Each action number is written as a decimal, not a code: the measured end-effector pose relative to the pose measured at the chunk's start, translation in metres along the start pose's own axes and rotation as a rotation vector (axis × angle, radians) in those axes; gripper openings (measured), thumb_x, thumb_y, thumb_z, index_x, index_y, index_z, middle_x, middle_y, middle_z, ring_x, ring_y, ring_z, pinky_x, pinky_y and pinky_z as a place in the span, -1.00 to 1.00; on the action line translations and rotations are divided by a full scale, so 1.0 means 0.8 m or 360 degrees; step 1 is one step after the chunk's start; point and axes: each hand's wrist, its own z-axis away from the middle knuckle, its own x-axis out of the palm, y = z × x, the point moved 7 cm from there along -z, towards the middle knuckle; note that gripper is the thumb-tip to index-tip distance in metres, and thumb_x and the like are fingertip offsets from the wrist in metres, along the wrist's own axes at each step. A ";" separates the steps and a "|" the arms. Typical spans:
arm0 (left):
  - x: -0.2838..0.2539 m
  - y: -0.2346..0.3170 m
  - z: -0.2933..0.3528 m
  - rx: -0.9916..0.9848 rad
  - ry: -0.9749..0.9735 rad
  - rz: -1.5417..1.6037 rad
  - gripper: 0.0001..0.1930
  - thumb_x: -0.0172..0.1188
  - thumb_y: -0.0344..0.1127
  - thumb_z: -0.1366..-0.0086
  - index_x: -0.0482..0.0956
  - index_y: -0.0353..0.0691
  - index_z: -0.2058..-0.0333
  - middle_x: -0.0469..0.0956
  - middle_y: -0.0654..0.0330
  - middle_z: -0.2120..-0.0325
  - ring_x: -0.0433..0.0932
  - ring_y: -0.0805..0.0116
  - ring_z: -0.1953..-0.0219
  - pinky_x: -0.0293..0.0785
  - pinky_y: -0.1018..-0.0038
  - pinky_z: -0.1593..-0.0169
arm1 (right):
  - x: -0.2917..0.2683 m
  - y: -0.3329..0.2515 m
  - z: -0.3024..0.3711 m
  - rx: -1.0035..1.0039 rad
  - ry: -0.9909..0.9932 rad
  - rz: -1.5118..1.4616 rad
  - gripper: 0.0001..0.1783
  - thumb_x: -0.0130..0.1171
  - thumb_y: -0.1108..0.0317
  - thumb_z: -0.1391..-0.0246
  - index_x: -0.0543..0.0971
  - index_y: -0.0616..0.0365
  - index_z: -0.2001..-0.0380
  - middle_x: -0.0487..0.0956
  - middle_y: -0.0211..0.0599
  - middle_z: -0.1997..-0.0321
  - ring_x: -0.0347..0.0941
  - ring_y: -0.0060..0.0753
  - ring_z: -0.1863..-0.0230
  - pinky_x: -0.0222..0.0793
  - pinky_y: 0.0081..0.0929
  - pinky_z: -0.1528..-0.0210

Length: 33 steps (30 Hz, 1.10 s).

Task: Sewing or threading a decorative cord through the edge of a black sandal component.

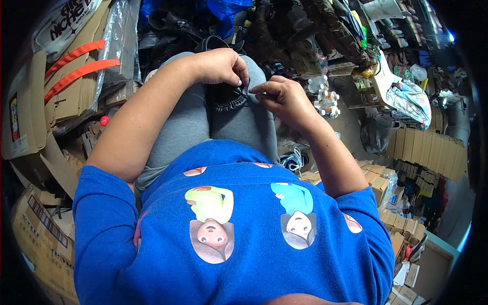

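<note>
A black, shiny piece with a pleated, stitched-looking edge (230, 105) lies over my thighs; it looks like leather, and its full shape is hidden. My left hand (222, 67) bends over its far side, thumb and fingers drawn together. What those fingers pinch is too small to make out. From the right, my right hand (285, 98) closes thumb and forefinger at the piece's right corner, where the pleats bunch up. The two hands' fingertips are close together but apart.
Flattened cardboard (76, 96) with two orange straps (84, 75) stands at the left. Dark items and blue plastic (226, 12) crowd the far side. Several small white bottles (324, 95) stand to the right, with stacked cardboard boxes (427, 152) beyond. A cardboard box (46, 239) sits near left.
</note>
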 end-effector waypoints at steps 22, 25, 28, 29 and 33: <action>-0.003 0.002 0.014 0.0259 0.0299 -0.0359 -0.74 0.36 -0.47 0.12 0.68 -0.13 0.35 0.44 0.24 0.31 0.47 0.30 0.19 0.41 0.44 0.08 | 0.027 0.049 -0.042 -0.0047 -0.0465 -0.0527 -0.81 0.23 0.50 0.01 0.66 0.10 0.28 0.45 -0.48 0.38 0.39 -0.55 0.24 0.32 -0.57 0.11; -0.003 0.003 0.018 0.0235 0.0361 -0.0375 -0.75 0.33 -0.48 0.11 0.66 -0.16 0.36 0.43 0.19 0.29 0.47 0.26 0.17 0.40 0.43 0.06 | 0.039 0.046 -0.031 0.0148 -0.0163 -0.0862 -0.79 0.35 0.40 0.12 0.68 0.00 0.32 0.49 -0.42 0.45 0.46 -0.49 0.34 0.39 -0.52 0.24; -0.008 0.005 0.040 0.0272 0.0663 -0.0465 -0.75 0.22 -0.52 0.03 0.62 -0.17 0.30 0.41 0.13 0.24 0.47 0.24 0.16 0.39 0.42 0.05 | 0.022 0.031 -0.019 -0.0046 0.0017 -0.0345 -0.78 0.34 0.40 0.12 0.68 -0.03 0.30 0.49 -0.40 0.45 0.46 -0.49 0.35 0.39 -0.51 0.28; -0.015 0.009 0.058 0.0323 0.0938 -0.0537 -0.74 0.15 -0.55 -0.01 0.60 -0.18 0.27 0.39 0.10 0.21 0.47 0.23 0.16 0.39 0.41 0.05 | 0.018 0.024 -0.014 -0.0099 0.0006 -0.0303 -0.77 0.32 0.41 0.11 0.68 -0.07 0.29 0.46 -0.35 0.46 0.45 -0.42 0.38 0.38 -0.47 0.30; -0.012 0.034 0.104 0.0366 0.1019 -0.0472 -0.74 0.05 -0.62 -0.06 0.60 -0.20 0.29 0.42 0.04 0.22 0.52 0.15 0.28 0.44 0.34 0.13 | 0.016 0.017 0.005 -0.0207 0.0062 -0.0170 -0.65 0.23 0.53 0.09 0.65 -0.08 0.19 0.34 -0.35 0.49 0.34 -0.37 0.43 0.30 -0.46 0.34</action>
